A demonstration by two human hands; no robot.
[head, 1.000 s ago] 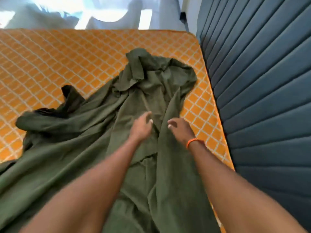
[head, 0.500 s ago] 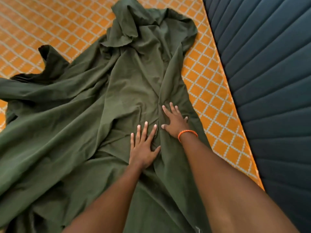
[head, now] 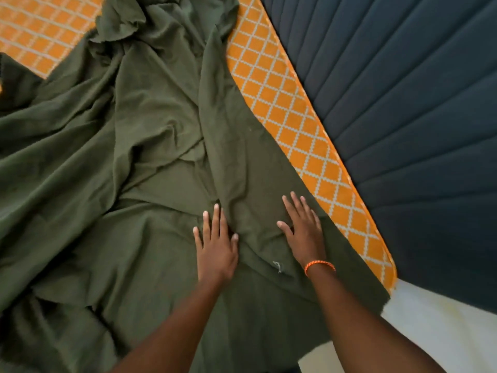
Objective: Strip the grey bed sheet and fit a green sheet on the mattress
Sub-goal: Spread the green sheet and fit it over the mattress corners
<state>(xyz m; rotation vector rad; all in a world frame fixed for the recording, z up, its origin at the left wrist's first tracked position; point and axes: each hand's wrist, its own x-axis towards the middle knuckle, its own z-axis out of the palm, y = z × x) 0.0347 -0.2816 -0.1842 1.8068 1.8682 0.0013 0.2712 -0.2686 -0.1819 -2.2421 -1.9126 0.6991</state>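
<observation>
On the mattress (head: 293, 114), orange with a pale diamond lattice, bare along the right edge and at upper left; green sheet (head: 139, 162) spread loose over most of it, heavily rumpled, bunched into a heap toward the top of view, folds running diagonally from upper right to lower left; near edge of sheet hanging past the mattress corner at lower right. Left hand (head: 216, 249) palm down, flat on the sheet, fingers (head: 207, 224) extended and slightly spread, grip apart, nothing pinched; thumb beside a raised fold. Right hand (head: 304, 232) also palm down, flat on the sheet, just inside its right edge, grip apart, fingers splayed; orange bracelet (head: 320, 265) at the wrist. Raised fold of fabric between the two hands; small pale tag or thread (head: 278, 265) on the sheet near the right wrist. Dark blue padded headboard (head: 403, 103), channelled, touching the mattress along the right. White surface (head: 435, 327) visible below the mattress corner, lower right.
</observation>
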